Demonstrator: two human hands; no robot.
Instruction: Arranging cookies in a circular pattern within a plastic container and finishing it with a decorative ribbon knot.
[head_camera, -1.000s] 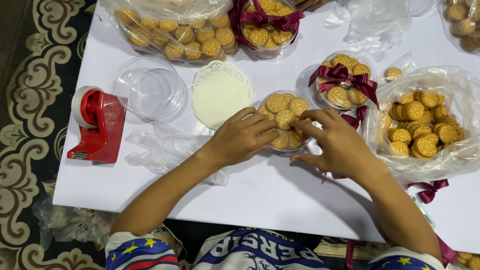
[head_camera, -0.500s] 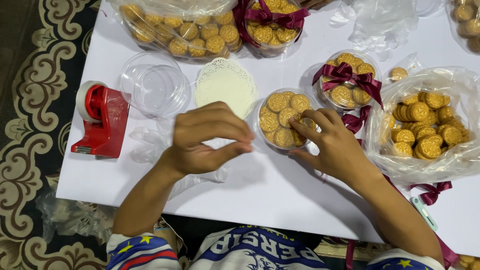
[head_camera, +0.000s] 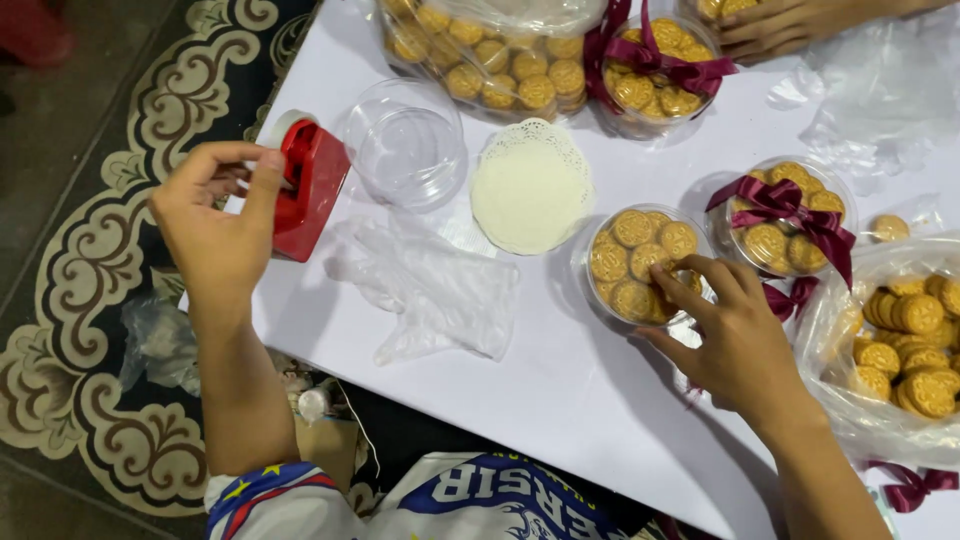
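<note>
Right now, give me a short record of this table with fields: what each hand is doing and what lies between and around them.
left hand: fingers at the red tape dispenser on the table's left edge
right hand: fingers on the open tub of cookies
between hands: clear plastic glove, white paper doily, empty clear tub
right side: ribboned tub, open bag of cookies
far edge: another person's hand
surface: white table

red tape dispenser | golden cookies | maroon ribbon | white table
</note>
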